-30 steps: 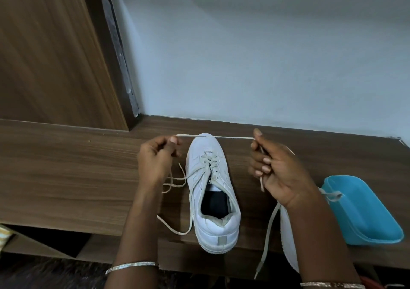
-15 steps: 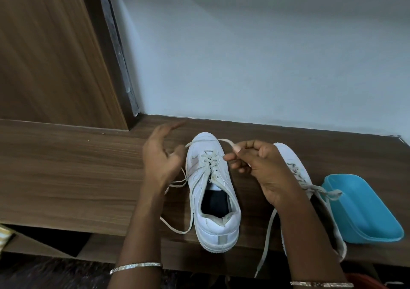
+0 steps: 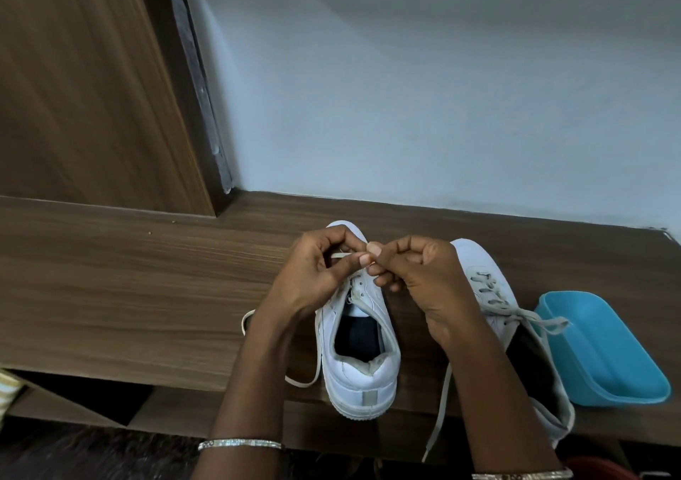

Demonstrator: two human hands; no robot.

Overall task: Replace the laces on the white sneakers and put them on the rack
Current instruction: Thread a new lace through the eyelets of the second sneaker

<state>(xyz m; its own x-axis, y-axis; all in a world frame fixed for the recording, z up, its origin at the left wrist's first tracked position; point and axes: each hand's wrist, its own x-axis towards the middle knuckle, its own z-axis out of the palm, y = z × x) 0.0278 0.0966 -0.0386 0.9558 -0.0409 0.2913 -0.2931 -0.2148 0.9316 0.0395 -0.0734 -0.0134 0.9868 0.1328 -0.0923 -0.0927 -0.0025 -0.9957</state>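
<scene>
Head view: both hands meet over the toe end of the centre sneaker point(image 3: 359, 354), low centre of frame. Left hand point(image 3: 317, 269) has its grip pinched on the lace point(image 3: 339, 255) with thumb and forefinger. Right hand point(image 3: 423, 277) has its grip pinched on the same lace, and the two hands' fingertips look to be touching. The sneaker stands upright on the wood surface point(image 3: 147, 295), heel at the near edge. Second sneaker point(image 3: 486, 284) sits just right of it, partly behind the right forearm, with its grey lace trailing toward the blue tub point(image 3: 604, 347).

Handling, as a judgement:
- **Lace:** flat, soft, limp and light. It holds no shape and slides if held loosely, so pinch it near the tip for threading.
- **Sneaker:** light, with a stiffish sole and a soft collar, not fragile. Take it at the heel collar or round the midfoot.

Edges and room:
- One loose lace end hangs over the front edge, lower right. A hard tug could drag the shoe off.
- Room to move lies along the surface to the left.
- The tub hems in the right side, the wall closes the back, and the wood panel point(image 3: 73, 92) stands upper left.
- Cannot tell where the rack is.
</scene>
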